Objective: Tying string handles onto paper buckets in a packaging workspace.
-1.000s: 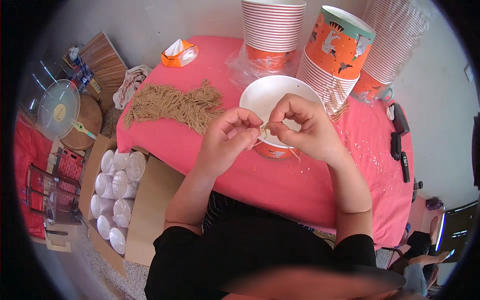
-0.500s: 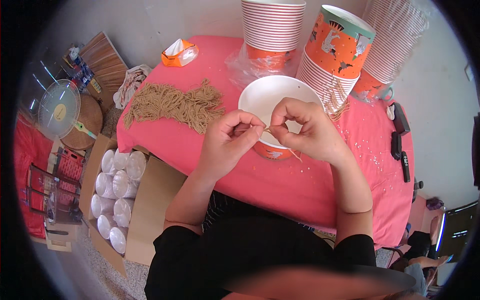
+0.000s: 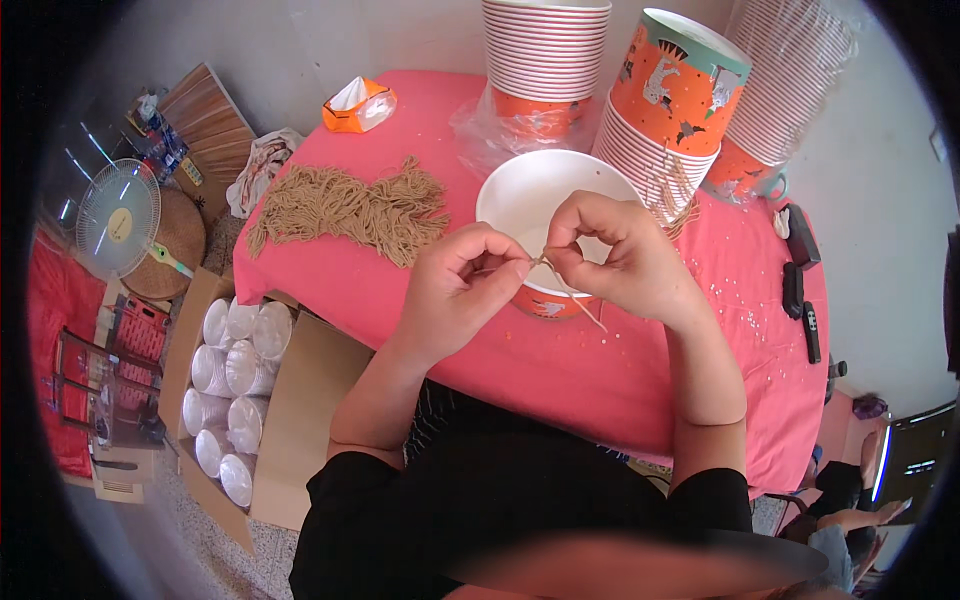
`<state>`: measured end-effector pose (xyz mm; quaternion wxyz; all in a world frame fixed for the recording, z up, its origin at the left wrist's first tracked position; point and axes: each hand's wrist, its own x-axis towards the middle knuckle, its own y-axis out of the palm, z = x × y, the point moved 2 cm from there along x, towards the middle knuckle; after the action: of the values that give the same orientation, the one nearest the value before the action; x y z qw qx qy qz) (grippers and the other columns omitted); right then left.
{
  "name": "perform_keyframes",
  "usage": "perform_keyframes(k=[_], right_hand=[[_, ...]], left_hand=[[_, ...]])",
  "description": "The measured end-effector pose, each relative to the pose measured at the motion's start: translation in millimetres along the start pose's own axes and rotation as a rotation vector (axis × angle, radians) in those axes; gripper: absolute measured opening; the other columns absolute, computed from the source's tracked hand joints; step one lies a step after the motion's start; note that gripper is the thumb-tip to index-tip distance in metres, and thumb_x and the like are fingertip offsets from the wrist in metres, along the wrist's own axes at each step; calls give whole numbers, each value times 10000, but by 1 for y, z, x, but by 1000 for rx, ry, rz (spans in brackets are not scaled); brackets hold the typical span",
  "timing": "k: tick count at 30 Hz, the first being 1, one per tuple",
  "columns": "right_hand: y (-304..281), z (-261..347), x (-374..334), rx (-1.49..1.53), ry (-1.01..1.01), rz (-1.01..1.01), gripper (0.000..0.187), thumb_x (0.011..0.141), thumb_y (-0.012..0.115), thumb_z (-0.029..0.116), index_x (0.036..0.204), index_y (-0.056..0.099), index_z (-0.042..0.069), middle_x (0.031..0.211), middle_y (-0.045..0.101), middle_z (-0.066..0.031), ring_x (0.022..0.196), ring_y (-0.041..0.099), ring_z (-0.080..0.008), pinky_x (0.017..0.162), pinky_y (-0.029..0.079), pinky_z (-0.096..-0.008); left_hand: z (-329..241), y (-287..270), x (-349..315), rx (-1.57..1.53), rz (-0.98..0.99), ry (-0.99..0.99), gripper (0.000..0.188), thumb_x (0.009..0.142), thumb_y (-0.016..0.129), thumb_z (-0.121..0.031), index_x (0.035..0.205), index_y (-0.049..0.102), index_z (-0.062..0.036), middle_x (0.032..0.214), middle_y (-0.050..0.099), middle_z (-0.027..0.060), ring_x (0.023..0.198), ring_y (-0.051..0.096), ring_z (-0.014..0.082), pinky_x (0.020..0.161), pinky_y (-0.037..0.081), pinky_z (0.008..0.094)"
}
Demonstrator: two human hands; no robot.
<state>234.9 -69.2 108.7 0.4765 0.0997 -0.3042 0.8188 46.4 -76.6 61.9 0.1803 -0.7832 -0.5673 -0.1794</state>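
Both my hands pinch one thin tan cord just above the front of a wide paper bucket. My left hand grips it between thumb and forefinger; my right hand pinches it close beside, fingertips almost touching. A loose end hangs down from between the fingers across the bucket's orange side. The bucket is white inside and stands open on the table. To the left lies a bundle of tan cords, and more cords drape against the bucket stack at the right.
Tall stacks of paper buckets stand at the back of the pink-covered table. A tissue pack lies back left, dark objects at the right edge. A carton of wrapped clear cups stands on the floor at left.
My fingers have shifted slightly on the cord, and its loose end now shows longer below my right fingertips. The bucket and the bundle have not moved.
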Motion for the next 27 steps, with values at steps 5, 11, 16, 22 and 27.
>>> perform_keyframes(k=[5,11,16,22,27], right_hand=[[1,-1,-1,-52,-16,23,101,802,607,-70,834,558,11,770,559,10,742,527,-65,695,459,-229],[3,1,-1,-93,-58,5,100,796,611,-74,835,570,8,769,575,8,734,545,-70,676,462,-232],[1,-2,1,-59,-62,-7,83,817,644,-50,852,590,2,790,585,-4,758,558,-79,698,470,-240],[-6,-5,2,-43,-68,-88,87,819,683,-19,865,612,2,817,599,-10,762,566,-86,692,467,-246],[5,-3,3,-153,-118,-32,85,814,682,20,840,609,-13,753,601,-74,658,598,-174,575,470,-296]], left_hand=[[-1,3,-3,36,-33,-53,49,871,648,-1,918,636,-1,703,547,-61,588,412,-20,515,307,161],[2,8,-2,-114,-82,-24,85,893,630,17,975,649,6,779,637,-22,649,519,-18,540,385,149],[6,7,-4,-113,-78,4,94,904,623,15,994,651,12,813,659,-10,687,554,-11,568,412,145],[12,0,-4,-127,-101,20,98,911,632,-7,1003,655,14,813,657,-13,697,554,-10,577,410,143],[8,5,-3,-230,-119,-4,95,915,636,-24,996,655,22,839,665,-1,738,574,5,618,438,158]])
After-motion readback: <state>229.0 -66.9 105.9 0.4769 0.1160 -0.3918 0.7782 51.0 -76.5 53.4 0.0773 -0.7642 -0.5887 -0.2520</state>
